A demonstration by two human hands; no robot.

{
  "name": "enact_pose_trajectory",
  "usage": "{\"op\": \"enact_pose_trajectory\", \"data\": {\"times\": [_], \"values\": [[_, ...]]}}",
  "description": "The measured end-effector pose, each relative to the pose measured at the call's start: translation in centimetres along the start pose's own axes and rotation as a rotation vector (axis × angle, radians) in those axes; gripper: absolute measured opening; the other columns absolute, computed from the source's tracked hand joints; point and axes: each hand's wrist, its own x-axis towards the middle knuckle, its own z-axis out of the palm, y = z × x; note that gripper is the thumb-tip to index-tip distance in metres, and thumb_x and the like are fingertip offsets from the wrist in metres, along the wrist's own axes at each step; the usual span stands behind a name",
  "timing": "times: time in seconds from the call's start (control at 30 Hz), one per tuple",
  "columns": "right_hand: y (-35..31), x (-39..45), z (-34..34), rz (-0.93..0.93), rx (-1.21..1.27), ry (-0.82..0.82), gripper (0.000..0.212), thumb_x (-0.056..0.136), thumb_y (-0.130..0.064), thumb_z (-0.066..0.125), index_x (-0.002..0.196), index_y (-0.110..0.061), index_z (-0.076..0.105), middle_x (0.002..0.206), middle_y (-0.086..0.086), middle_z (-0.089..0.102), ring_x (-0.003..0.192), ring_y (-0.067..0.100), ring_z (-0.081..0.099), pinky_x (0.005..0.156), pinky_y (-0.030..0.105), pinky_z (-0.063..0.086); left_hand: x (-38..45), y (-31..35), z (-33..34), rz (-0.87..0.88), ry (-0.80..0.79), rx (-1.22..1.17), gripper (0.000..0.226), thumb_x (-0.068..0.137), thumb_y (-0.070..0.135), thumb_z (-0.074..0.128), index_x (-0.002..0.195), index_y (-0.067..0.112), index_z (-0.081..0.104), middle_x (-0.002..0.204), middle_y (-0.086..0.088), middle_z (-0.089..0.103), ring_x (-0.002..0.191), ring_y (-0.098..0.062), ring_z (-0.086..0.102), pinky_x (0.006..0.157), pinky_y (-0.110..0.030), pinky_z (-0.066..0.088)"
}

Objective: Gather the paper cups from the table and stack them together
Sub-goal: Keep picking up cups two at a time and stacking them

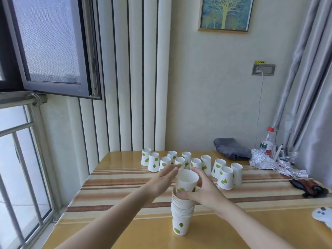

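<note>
A stack of white paper cups printed with green leaves (181, 214) stood inverted near the front centre of the striped yellow-and-brown worktop (115, 187), with one more inverted white leaf-print paper cup (187, 180) seated on its top and not yet pushed fully down. The right hand (201, 190) gripped this top cup, thumb across the near wall and fingers curled round the far side. The left hand (161, 178) was extended with straight fingers just beside the cup's left side, holding nothing; whether its fingertips touched the wall could not be determined. A loose group of about a dozen matching inverted paper cups (195, 164) remained farther back on the worktop, some touching, others slightly apart. These cups were judged to be very light, thin-walled and easily crushed, with a smooth, mildly slippery coating. The stiffest zones were judged to be the closed base, facing up, and the rolled rim, facing down; the mid-wall would dent under a hard pinch. A light grip round the upper wall near the base was judged suitable, with the free hand steadying the stack, since the tall nested column would tip readily under sideways force.
</note>
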Motion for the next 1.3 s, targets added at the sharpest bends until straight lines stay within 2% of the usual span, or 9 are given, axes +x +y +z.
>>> {"op": "enact_pose_trajectory", "data": {"times": [0.13,0.23,0.33,0.5,0.6,0.73,0.83,1.1,1.3], "values": [[0.2,-0.2,0.2,-0.009,-0.052,-0.034,0.087,0.071,-0.042,0.082,0.141,-0.039,0.031,0.131,-0.019,0.048,0.118,0.000,0.047,0.076,0.013,0.046,-0.1,-2.2,0.1,-0.049,0.010,0.033,0.035,0.103,0.029,0.039,0.136,0.025,0.052,0.138,0.005,0.056,0.130,-0.014,0.049,0.115,-0.041,0.037],[0.4,-0.2,-0.2,0.027,-0.051,-0.007,0.067,0.084,-0.053,0.062,0.143,-0.035,0.035,0.127,-0.019,0.049,0.121,0.004,0.047,0.080,0.016,0.044,0.2,-3.0,0.4,-0.057,-0.014,0.042,0.032,0.104,0.026,0.038,0.131,0.026,0.055,0.133,0.008,0.059,0.128,-0.011,0.052,0.112,-0.037,0.040],[0.7,1.1,-2.1,0.049,-0.031,0.092,0.050,0.096,-0.048,0.044,0.141,-0.028,0.040,0.131,-0.012,0.045,0.117,0.004,0.042,0.092,0.021,0.032,1.1,-3.0,0.1,-0.060,0.013,0.004,0.033,0.104,0.036,0.039,0.130,0.026,0.055,0.128,0.012,0.060,0.122,-0.006,0.053,0.104,-0.027,0.044],[4.5,7.2,-9.6,0.187,-0.335,0.387,0.047,0.091,-0.033,0.057,0.136,-0.022,0.049,0.141,0.009,0.049,0.120,0.024,0.053,0.087,0.030,0.041,5.7,-3.0,-2.4,-0.094,0.160,-0.022,0.033,0.102,0.036,0.044,0.128,0.020,0.057,0.129,0.001,0.060,0.121,-0.017,0.055,0.104,-0.036,0.044],[6.5,10.4,-12.9,0.291,-0.594,0.341,0.053,0.083,-0.032,0.062,0.134,-0.027,0.049,0.139,0.013,0.043,0.115,0.030,0.054,0.085,0.031,0.045,9.7,-4.1,-4.3,-0.145,0.255,0.139,0.033,0.097,0.022,0.054,0.129,0.017,0.055,0.137,-0.007,0.055,0.122,-0.024,0.055,0.099,-0.037,0.046],[8.2,14.0,-14.4,0.409,-0.891,0.236,0.063,0.078,-0.050,0.063,0.136,-0.036,0.043,0.137,0.013,0.031,0.116,0.036,0.054,0.094,0.032,0.047,14.1,-4.8,-5.9,-0.151,0.290,0.407,0.044,0.092,0.018,0.060,0.134,0.020,0.050,0.143,-0.005,0.047,0.105,-0.018,0.050,0.092,-0.031,0.042],[9.2,15.5,-14.1,0.435,-1.029,0.209,0.062,0.079,-0.059,0.059,0.135,-0.037,0.043,0.135,0.010,0.029,0.116,0.036,0.053,0.085,0.033,0.045,16.7,-5.4,-6.4,-0.186,0.284,0.547,0.053,0.088,0.019,0.065,0.138,0.024,0.047,0.146,-0.006,0.042,0.108,-0.018,0.048,0.091,-0.030,0.047],[11.3,16.4,-14.2,0.365,-1.146,0.286,0.059,0.084,-0.055,0.059,0.130,-0.026,0.036,0.127,0.008,0.040,0.106,0.033,0.059,0.067,0.032,0.041,21.3,-8.8,-5.9,-0.238,0.178,0.890,0.076,0.082,0.032,0.072,0.147,0.030,0.034,0.148,-0.005,0.037,0.130,-0.026,0.042,0.097,-0.034,0.047],[11.3,14.0,-15.3,0.369,-0.935,0.322,0.065,0.077,-0.048,0.069,0.119,-0.013,0.033,0.110,0.007,0.059,0.097,0.029,0.063,0.065,0.032,0.044,22.3,-9.9,-4.8,-0.233,0.191,0.989,0.075,0.076,0.036,0.077,0.138,0.025,0.036,0.131,-0.007,0.051,0.118,-0.029,0.051,0.087,-0.038,0.053]]}}
